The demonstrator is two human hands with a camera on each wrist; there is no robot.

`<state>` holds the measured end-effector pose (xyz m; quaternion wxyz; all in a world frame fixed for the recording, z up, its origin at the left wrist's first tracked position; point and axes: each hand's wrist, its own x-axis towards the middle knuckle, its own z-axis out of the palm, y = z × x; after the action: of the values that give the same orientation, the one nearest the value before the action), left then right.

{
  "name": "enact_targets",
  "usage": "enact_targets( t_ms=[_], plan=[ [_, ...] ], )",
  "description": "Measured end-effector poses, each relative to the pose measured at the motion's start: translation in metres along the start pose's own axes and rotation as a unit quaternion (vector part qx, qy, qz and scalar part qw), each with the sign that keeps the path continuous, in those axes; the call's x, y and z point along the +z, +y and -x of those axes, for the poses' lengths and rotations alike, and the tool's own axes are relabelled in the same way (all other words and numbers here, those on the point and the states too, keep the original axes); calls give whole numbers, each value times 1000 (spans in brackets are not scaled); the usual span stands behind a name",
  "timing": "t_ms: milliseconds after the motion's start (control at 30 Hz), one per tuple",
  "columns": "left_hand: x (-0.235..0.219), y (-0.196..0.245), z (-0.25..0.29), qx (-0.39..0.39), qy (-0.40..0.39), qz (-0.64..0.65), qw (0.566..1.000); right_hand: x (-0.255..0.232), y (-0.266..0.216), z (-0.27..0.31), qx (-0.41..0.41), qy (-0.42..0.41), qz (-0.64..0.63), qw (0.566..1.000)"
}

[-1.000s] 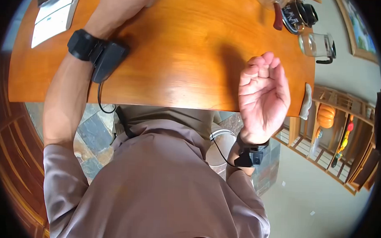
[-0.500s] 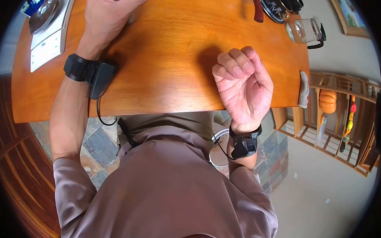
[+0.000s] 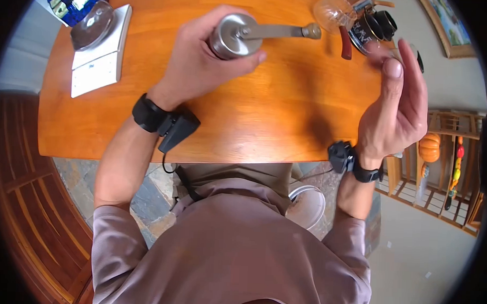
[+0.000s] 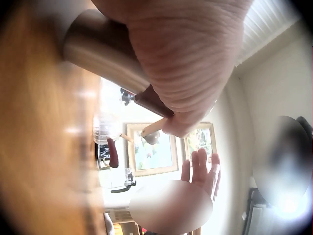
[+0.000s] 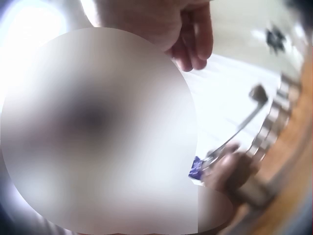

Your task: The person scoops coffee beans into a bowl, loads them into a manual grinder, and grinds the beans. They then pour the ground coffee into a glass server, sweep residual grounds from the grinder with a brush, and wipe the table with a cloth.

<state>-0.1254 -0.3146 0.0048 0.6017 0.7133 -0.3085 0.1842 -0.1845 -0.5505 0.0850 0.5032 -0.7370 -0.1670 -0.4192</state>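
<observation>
Far left of left grip (image 3: 193, 64), at far corner of tabletop (image 3: 228, 114): blue patterned pack (image 3: 71, 4). Between pack and left grip: dark shiny rounded piece (image 3: 95, 26), resting on white flat device (image 3: 96, 74), probably a scale.

Left grip: clamped round metal hand grinder (image 3: 228, 47), with thumb along near side. Grinder up over tabletop, held top toward head camera. Contact between base and wood: cannot tell. Just behind left grip: black strapped wrist unit (image 3: 180, 131).

From grinder's top, out to the right of left grip: crank (image 3: 277, 31), ending in brownish knob (image 3: 312, 30), well apart from right grip (image 3: 392, 117).

Beyond knob, between grips but farther out: clear rounded glass vessel (image 3: 334, 13), close by dark red handle (image 3: 346, 44); cannot tell if joined. Next, just past right grip's fingers: black vessel with white markings (image 3: 362, 34).

Right grip: apart, raised above right side of tabletop, thumb up, index blurred. In left wrist view, loosely extended fingers. Just beyond, mostly hidden: black handle (image 3: 420, 59).

Right of right grip, past tabletop edge: orange pumpkin (image 3: 429, 148) at wooden rack (image 3: 454, 117).
</observation>
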Motion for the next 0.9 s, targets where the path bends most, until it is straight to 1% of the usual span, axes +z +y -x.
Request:
enact_targets(
  t_ms=[33,67,100,133,167,200,233,267,300,333,400,467,500,533,567,600,633,667,700,733,767,800,867,900],
  plan=[
    [0,3,0,-3,-5,-2,1000,-3,8,-16,-145,-100,113,978],
    [1,4,0,0,-11,-6,1000,-7,12,-31,-280,-194,225,913],
    [2,4,0,-2,-11,-2,1000,-8,4,-31,-229,-306,264,886],
    [2,4,-1,-4,-11,2,1000,-2,9,-31,-260,-344,319,844],
    [1,5,0,0,-18,2,1000,0,14,-28,-256,-368,339,827],
    [-1,5,1,-13,-14,-10,1000,0,19,-24,-253,-392,360,808],
    [-1,6,1,-25,-11,-19,999,0,25,-20,-251,-387,368,808],
    [0,8,1,-18,-19,-9,1000,-3,30,-15,-232,-422,343,807],
    [1,10,3,-58,4,-4,998,-8,32,-10,-211,-455,321,803],
    [3,12,2,-95,24,3,995,-9,28,-5,-229,-445,298,813],
    [2,11,3,-118,39,-37,992,-14,8,6,-223,-493,265,798],
    [4,15,0,-111,57,-106,987,-5,-17,21,-243,-493,183,815],
    [1,14,1,-100,40,-90,990,4,-30,25,-284,-473,156,819],
    [-1,12,2,-67,15,-160,985,16,-40,26,-325,-451,131,821],
    [4,14,3,-29,-9,-225,974,31,-47,26,-340,-453,117,816],
    [13,31,3,-42,-25,-251,967,47,-52,22,-351,-457,104,811],
    [22,52,3,-55,-41,-276,959,63,-55,17,-313,-400,74,858],
    [10,33,20,-41,-59,-257,964,78,-55,7,-279,-336,44,898],
    [-13,-5,34,-31,-36,-234,971,94,-46,-9,-269,-330,67,902],
    [-11,-29,37,-17,-20,-199,980,99,-26,-33,-234,-344,122,901],
    [-16,-10,23,40,-89,-285,954,107,-6,-58,-208,-362,154,895],
    [-11,-1,21,-20,-92,-217,971,104,10,-73,-180,-382,183,888],
    [-10,-3,20,-55,-59,-148,986,76,39,-86,-111,-435,205,869],
    [-11,-5,22,-73,-31,-126,989,62,51,-84,-82,-457,214,860]
  ],
)
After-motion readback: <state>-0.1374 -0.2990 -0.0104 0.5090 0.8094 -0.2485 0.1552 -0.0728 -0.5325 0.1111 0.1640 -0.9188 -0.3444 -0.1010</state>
